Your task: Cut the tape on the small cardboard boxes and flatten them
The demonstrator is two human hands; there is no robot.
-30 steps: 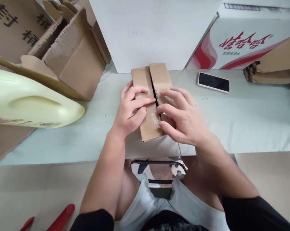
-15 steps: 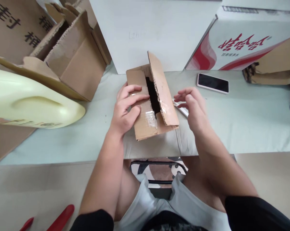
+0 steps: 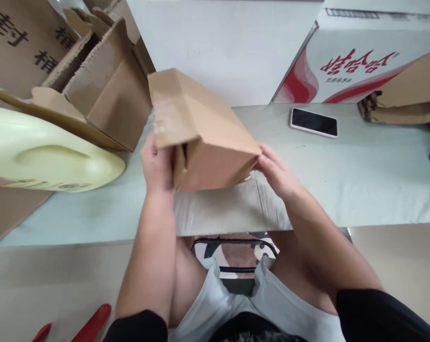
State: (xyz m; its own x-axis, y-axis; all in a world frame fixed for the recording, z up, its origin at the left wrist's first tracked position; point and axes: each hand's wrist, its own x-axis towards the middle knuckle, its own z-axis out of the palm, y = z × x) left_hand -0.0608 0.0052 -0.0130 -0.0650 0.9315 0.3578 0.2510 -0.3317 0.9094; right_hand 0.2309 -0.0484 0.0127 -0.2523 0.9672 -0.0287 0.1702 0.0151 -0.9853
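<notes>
A small brown cardboard box [image 3: 218, 137] is tilted between my hands above the cloth-covered table, slightly blurred, with a flap sticking out at its left. My left hand [image 3: 158, 164] grips the box's left side under that flap, its fingers partly hidden. At the right corner my right hand [image 3: 273, 171] pinches the box between thumb and fingers. A small bit of something pale shows under the box's lower right edge, too little to make out.
A phone [image 3: 313, 122] lies right of the box on the table [image 3: 343, 190]. Behind stand a large white box [image 3: 222, 42] and a red-and-white carton [image 3: 357, 66]. Open cardboard boxes [image 3: 111, 95] and a pale yellow bottle [image 3: 51, 152] are at the left.
The box has been turned onto another side and lifted, its opening now swung to the left. My right hand, free before, has taken hold of its right corner.
</notes>
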